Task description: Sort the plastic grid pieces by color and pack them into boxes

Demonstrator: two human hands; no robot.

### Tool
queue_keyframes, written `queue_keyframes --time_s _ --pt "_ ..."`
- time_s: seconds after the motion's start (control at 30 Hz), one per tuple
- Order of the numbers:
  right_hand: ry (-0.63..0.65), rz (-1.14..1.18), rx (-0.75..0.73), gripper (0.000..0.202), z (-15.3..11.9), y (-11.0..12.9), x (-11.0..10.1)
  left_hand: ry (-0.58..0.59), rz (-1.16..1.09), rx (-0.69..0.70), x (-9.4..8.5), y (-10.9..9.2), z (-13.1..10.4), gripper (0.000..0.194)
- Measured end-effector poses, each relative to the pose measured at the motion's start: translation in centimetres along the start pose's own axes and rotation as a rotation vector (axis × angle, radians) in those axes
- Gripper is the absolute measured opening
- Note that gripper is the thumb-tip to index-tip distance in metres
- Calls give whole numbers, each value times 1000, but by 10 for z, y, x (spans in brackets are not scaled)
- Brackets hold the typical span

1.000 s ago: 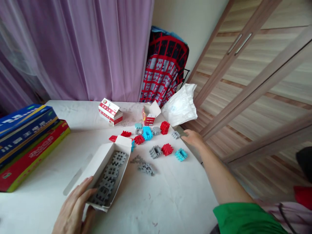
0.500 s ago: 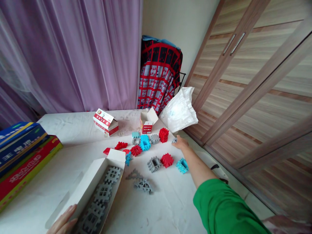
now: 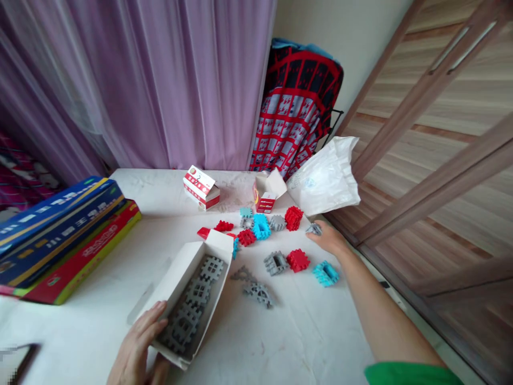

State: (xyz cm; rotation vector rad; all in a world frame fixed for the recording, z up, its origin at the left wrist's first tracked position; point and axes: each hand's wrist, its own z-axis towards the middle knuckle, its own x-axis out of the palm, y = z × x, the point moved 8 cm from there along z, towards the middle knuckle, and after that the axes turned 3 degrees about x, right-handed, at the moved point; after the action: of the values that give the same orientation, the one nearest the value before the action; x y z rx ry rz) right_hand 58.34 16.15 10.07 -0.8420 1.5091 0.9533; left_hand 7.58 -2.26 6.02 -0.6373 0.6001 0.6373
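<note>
My left hand grips the near end of a long open white box, fingers over its side wall. Inside the box lie several grey interlocking plastic pieces. On the far right of the table, my right hand is closed on a small grey plastic block, partly covered by the fingers. Just left of it sits a red block cube. Nearer to me are a grey cube, another red cube and a blue cube. Loose grey arched pieces lie beside the box.
Two small red-and-white cartons, one closed and one open, stand at the back. A white plastic bag sits at the back right corner. Flat boxes are stacked on the left. Wooden wardrobe doors flank the right.
The view has shifted left, so everything appears further right. The grey block in my right hand shows more clearly. My left hand stays at the long box, with more of it in view.
</note>
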Motion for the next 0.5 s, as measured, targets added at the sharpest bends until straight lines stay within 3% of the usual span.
queue_keyframes --time_s 0.1,0.33,0.4,0.5 --pt "3 195 -198 63 -41 47 -17 -23 14 -14 -9 -13 12 52" --pt "109 323 -618 64 -171 205 -39 -76 23 -19 -14 -21 16 55" --pt "116 288 -677 65 -188 235 -35 -83 30 -17 -15 -21 15 54" --pt "107 219 -704 62 -194 260 -22 -75 36 -15 -15 -21 15 55"
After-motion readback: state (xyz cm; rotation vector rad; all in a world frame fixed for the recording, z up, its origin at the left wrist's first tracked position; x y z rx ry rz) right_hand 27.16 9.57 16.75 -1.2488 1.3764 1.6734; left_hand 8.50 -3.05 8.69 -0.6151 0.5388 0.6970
